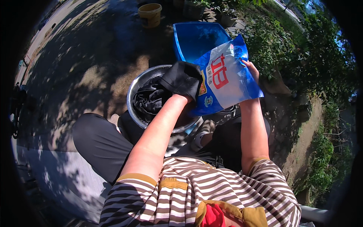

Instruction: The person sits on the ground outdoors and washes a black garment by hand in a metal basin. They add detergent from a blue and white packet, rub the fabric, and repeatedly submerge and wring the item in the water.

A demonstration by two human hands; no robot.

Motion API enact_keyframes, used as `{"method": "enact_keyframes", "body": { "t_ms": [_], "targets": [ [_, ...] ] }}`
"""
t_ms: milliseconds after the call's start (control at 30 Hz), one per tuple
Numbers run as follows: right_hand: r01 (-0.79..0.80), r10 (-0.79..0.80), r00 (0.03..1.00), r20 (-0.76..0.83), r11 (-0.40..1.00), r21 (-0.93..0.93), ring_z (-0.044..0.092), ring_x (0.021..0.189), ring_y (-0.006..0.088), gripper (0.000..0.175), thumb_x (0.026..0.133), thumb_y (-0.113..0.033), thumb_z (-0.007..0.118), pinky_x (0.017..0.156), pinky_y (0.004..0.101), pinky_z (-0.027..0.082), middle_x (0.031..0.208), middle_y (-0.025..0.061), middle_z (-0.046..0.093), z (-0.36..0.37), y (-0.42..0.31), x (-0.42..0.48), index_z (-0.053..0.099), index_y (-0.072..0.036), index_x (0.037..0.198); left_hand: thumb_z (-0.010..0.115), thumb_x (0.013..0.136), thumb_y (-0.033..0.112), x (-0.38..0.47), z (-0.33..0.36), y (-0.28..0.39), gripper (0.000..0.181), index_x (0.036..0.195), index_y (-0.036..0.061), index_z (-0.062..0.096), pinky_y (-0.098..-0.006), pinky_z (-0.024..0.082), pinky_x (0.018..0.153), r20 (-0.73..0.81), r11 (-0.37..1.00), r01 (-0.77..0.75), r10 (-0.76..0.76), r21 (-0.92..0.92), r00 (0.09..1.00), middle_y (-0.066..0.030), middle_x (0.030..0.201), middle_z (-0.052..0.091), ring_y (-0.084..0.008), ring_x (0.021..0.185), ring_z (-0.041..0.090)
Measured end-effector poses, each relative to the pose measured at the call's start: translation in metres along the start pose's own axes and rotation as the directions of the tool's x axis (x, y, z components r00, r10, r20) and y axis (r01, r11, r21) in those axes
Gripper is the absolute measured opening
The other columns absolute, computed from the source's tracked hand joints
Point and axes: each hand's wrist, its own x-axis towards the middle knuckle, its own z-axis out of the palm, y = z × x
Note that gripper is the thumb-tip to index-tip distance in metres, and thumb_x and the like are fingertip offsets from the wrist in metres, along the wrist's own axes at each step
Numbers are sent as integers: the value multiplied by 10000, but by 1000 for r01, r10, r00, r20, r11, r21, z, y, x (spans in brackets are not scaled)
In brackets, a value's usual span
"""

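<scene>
My right hand (pixel 251 70) grips the upper right side of a blue and white plastic detergent bag (pixel 227 82), which bears red writing. The bag is tilted, its left edge close against a piece of black cloth (pixel 181 76). My left hand (pixel 184 98) holds this cloth, which drapes over it and hides the fingers; only the wrist and heel of the hand show. Both are above the right part of a round metal basin (pixel 131 96). More dark, wet-looking fabric (pixel 149 99) lies bunched in the basin.
Beyond the basin stands a blue plastic tub (pixel 177 46), partly covered by the bag. Farther off is a yellow bucket (pixel 149 17). Leafy plants (pixel 278 45) border the right side. My bent knee (pixel 99 139) is left of the basin.
</scene>
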Motion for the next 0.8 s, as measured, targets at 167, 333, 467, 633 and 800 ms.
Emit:
{"method": "enact_keyframes", "body": {
  "t_ms": [167, 333, 467, 633, 800],
  "targets": [
    [-10, 10, 1000, 0, 999, -39, 726, 947, 264, 385, 921, -192, 611, 904, 395, 591, 1091, 137, 739, 16, 1, -13, 614, -38, 1274, 437, 1107, 337, 29, -2, 5, 417, 1409, 77, 561, -365, 481, 1082, -84, 994, 53, -61, -100, 995, -182, 1387, 626, -269, 1260, 619],
    [23, -19, 996, 92, 999, -49, 723, 857, 208, 282, 945, -105, 602, 841, 368, 599, 1027, 88, 729, 7, 5, -4, 612, -75, 1226, 513, 1067, 388, 8, -19, 118, 408, 1288, 83, 669, -370, 503, 1018, -163, 966, -240, 253, 96, 954, -181, 1281, 677, -271, 1211, 636],
    [65, -57, 996, 71, 992, -112, 713, 823, 175, 167, 952, -65, 606, 805, 343, 595, 953, 58, 715, 12, 4, 3, 608, -92, 1116, 569, 1026, 308, 9, -4, 64, 306, 1093, 83, 765, -387, 518, 949, -51, 769, -325, 420, 551, 906, -225, 1016, 735, -348, 1022, 698],
    [131, -137, 990, -20, 975, -177, 708, 869, 191, 183, 948, -111, 603, 840, 355, 592, 993, 77, 712, 40, -5, -18, 601, -83, 1130, 544, 1038, 283, -5, -15, -10, 332, 1289, 100, 659, -392, 448, 1080, -37, 958, -140, 154, 250, 987, -182, 1337, 638, -284, 1221, 612],
    [233, -235, 972, -29, 971, -53, 654, 857, 180, 145, 904, -199, 675, 915, 365, 539, 903, 38, 674, 25, -29, -25, 638, -92, 995, 583, 1024, 276, -17, -87, 21, 313, 1258, 85, 662, -386, 496, 1004, 208, 177, -262, 272, 949, 939, -121, 1178, 690, -243, 1082, 644]
  ]
}}
